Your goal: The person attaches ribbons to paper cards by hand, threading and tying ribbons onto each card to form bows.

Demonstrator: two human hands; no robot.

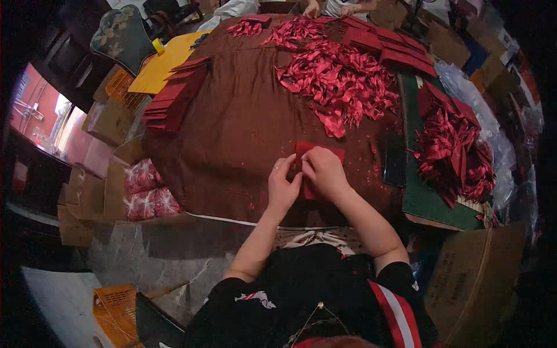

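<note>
A flat red paper-like packet point(335, 152) lies at the front of the brown-covered table, partly hidden under my right hand point(325, 172). The fingers of that hand are bent into a pinch over the packet. Just to the left, my left hand point(284, 187) has its fingers curled close together, the thumb reaching toward the right hand. Whatever sits between the left fingertips is too small to make out. A large heap of crinkled red ribbon-like strips point(342, 81) spreads beyond my hands.
Red packets lie stacked at the left point(177, 95) and at the far right point(386, 43). A dark phone-like slab point(394, 160) rests right of my hands. More red strips point(449, 145) are piled on a green board point(426, 203). Cartons point(478, 278) and bagged red goods point(152, 191) flank the table. Another person's hands point(312, 9) show at the far edge.
</note>
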